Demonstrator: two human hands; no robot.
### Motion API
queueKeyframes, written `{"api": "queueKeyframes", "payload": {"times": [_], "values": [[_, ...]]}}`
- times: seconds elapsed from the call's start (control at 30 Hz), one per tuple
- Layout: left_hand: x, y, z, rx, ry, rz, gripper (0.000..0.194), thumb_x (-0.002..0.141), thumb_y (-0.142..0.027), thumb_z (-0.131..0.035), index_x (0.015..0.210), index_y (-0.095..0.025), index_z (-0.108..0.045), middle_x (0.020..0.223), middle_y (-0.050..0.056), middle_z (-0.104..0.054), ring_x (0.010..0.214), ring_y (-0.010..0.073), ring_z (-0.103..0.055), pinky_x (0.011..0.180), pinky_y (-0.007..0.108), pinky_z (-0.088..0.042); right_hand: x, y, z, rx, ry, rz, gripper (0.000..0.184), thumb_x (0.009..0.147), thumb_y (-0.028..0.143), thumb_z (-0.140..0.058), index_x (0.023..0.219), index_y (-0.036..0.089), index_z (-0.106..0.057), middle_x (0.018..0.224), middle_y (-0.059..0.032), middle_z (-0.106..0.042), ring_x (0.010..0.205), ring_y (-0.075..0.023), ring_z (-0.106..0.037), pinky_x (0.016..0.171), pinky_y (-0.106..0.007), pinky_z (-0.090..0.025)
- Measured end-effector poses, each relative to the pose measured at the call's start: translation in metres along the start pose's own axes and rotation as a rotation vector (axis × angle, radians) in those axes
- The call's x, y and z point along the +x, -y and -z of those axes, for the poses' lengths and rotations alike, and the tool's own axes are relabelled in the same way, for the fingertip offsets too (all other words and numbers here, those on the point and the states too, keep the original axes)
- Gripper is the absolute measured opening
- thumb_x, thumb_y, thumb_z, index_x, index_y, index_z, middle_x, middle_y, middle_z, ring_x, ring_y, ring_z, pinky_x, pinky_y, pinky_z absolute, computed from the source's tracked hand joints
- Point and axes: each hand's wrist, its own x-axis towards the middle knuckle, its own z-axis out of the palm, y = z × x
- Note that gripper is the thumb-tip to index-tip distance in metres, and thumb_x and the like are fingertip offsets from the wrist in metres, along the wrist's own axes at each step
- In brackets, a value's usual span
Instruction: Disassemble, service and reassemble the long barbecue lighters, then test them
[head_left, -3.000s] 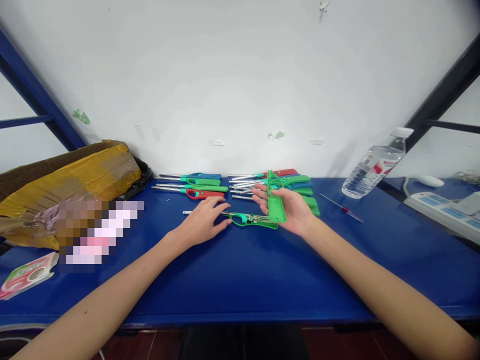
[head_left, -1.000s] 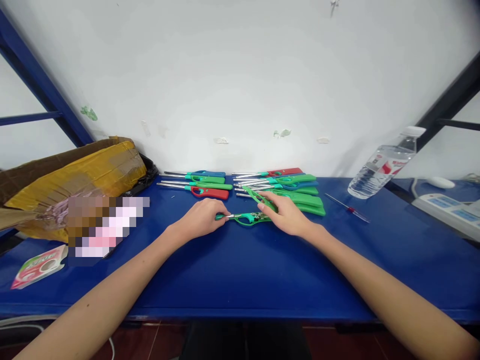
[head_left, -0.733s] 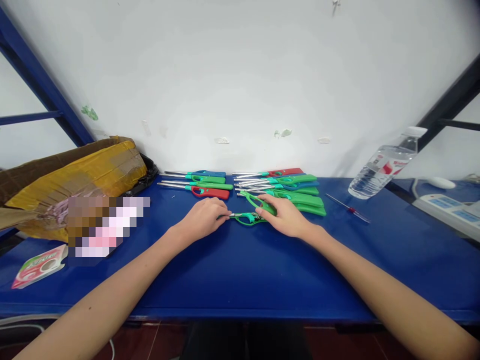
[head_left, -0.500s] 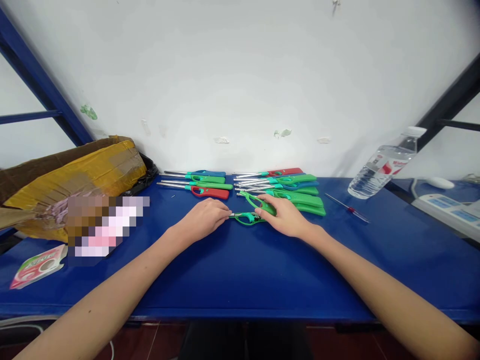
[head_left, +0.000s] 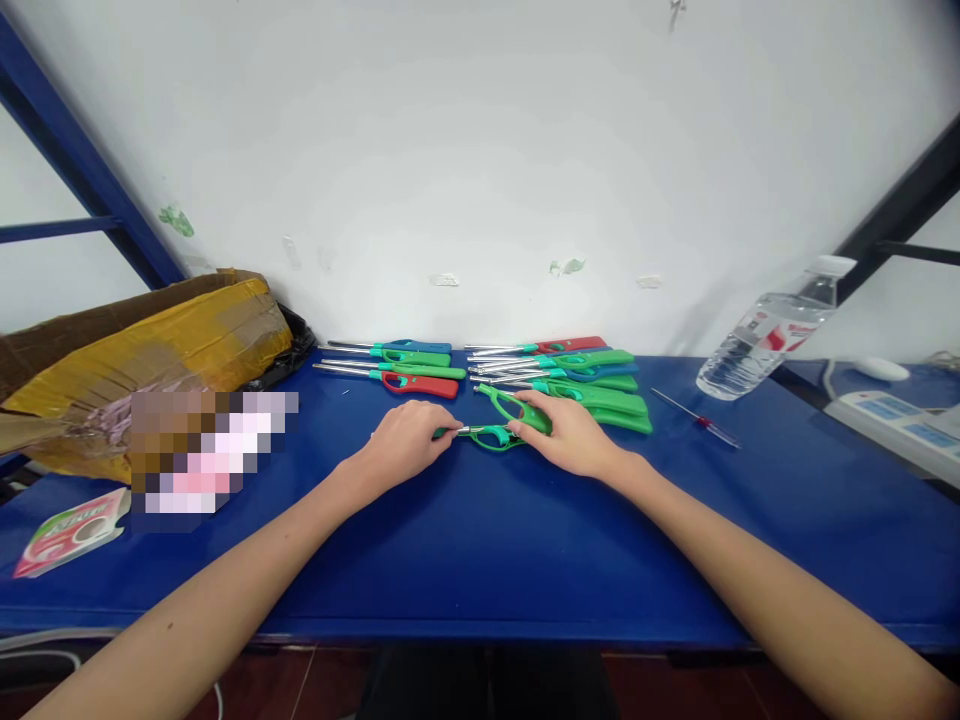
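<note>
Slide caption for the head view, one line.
Left hand pinches the metal tube of a green lighter while the right hand holds a green cover close to it, at a blue table.

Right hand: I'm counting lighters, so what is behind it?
Behind the right hand lie green lighter handles, a blue lighter handle and, farthest back, a red lighter handle. Whatever lies directly beneath the hand is covered.

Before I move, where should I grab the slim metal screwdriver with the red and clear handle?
Probably by its red and clear handle, from the near right with your right hand: the screwdriver lies flat, handle nearer you, thin shaft pointing toward the white wall.
</note>
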Motion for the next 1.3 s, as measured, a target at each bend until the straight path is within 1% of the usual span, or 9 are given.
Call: {"api": "queueKeyframes", "payload": {"times": [0.17,0.37,0.5,0.6,0.73,0.87,1.03,1.2,1.3], "values": [[0.0002,-0.0005,-0.0044,-0.015,-0.066,-0.009,0.022,0.086,-0.016,-0.058,0.094,-0.023,-0.077,0.098,0.002,-0.074,0.086,0.0185,-0.068,0.07,0.024,-0.048,-0.0002,-0.0009,-0.0011,0.002,-0.009,0.026,0.049,0.09,0.052,-0.052,0.126,0.019,-0.059,0.106,-0.008,-0.072,0.093,-0.0274,-0.067,0.075,-0.036,-0.049],[-0.0013,0.0033,-0.0085,0.068,-0.127,-0.163,0.023,0.088,-0.014,-0.055,0.092,-0.021,-0.076,0.099,0.002,-0.073,0.088,0.0184,-0.067,0.07,0.025,-0.05,-0.0003,-0.001,-0.0012,-0.001,-0.014,0.017,0.05,0.088,0.051,-0.055,0.127,0.019,-0.059,0.111,-0.0089,-0.072,0.097,-0.029,-0.068,0.079,-0.038,-0.05],[-0.002,0.0042,-0.0083,0.179,-0.113,-0.271,0.022,0.092,-0.016,-0.053,0.093,-0.018,-0.074,0.1,0.005,-0.072,0.088,0.0193,-0.065,0.075,0.028,-0.05,-0.0002,-0.0002,-0.0013,-0.014,-0.007,0.0,0.052,0.087,0.051,-0.056,0.128,0.019,-0.059,0.113,-0.0099,-0.071,0.1,-0.0301,-0.067,0.081,-0.04,-0.051],[-0.0019,0.0035,-0.0082,0.235,-0.083,-0.307,0.022,0.094,-0.016,-0.052,0.094,-0.017,-0.073,0.1,0.007,-0.071,0.087,0.02,-0.064,0.075,0.029,-0.05,0.0,-0.0001,-0.0014,-0.018,-0.011,0.005,0.053,0.087,0.052,-0.057,0.128,0.019,-0.059,0.115,-0.0104,-0.071,0.101,-0.0303,-0.067,0.082,-0.04,-0.052],[-0.0013,0.0039,-0.0089,0.209,-0.063,-0.297,0.022,0.094,-0.016,-0.052,0.093,-0.017,-0.073,0.1,0.007,-0.07,0.088,0.0199,-0.064,0.076,0.029,-0.05,-0.0001,-0.0003,-0.0014,-0.019,-0.012,0.016,0.052,0.087,0.051,-0.057,0.127,0.019,-0.06,0.114,-0.0102,-0.071,0.101,-0.0304,-0.067,0.083,-0.041,-0.052],[-0.0011,0.0061,-0.0073,0.073,-0.068,-0.256,0.018,0.093,-0.021,-0.056,0.094,-0.017,-0.074,0.101,0.006,-0.07,0.089,0.0188,-0.065,0.077,0.027,-0.05,-0.0006,-0.0008,-0.0013,-0.016,-0.018,0.046,0.049,0.088,0.049,-0.057,0.127,0.019,-0.06,0.12,-0.0103,-0.07,0.106,-0.0301,-0.066,0.09,-0.042,-0.051],[0.0005,0.0075,-0.0034,-0.062,-0.081,-0.192,0.016,0.091,-0.022,-0.059,0.092,-0.019,-0.075,0.101,0.005,-0.071,0.09,0.0189,-0.066,0.078,0.027,-0.051,-0.0004,-0.0015,-0.0005,0.004,-0.028,0.049,0.051,0.088,0.05,-0.057,0.128,0.019,-0.06,0.122,-0.0104,-0.069,0.107,-0.0303,-0.066,0.088,-0.043,-0.052],[0.0017,0.0072,-0.004,-0.089,-0.086,-0.173,0.015,0.09,-0.024,-0.06,0.094,-0.019,-0.074,0.101,0.006,-0.071,0.092,0.0196,-0.066,0.08,0.028,-0.051,0.001,-0.0013,0.0023,0.053,-0.064,0.047,0.047,0.088,0.052,-0.056,0.124,0.021,-0.064,0.117,-0.0087,-0.071,0.103,-0.0298,-0.067,0.087,-0.043,-0.052],[0.0014,0.0069,-0.0045,-0.091,-0.085,-0.172,0.018,0.092,-0.027,-0.058,0.099,-0.019,-0.072,0.102,0.006,-0.071,0.095,0.0204,-0.065,0.08,0.028,-0.052,0.002,-0.0012,0.0067,0.096,-0.097,0.033,0.048,0.088,0.05,-0.057,0.125,0.021,-0.064,0.121,-0.0093,-0.069,0.109,-0.0302,-0.065,0.092,-0.044,-0.051]]}}
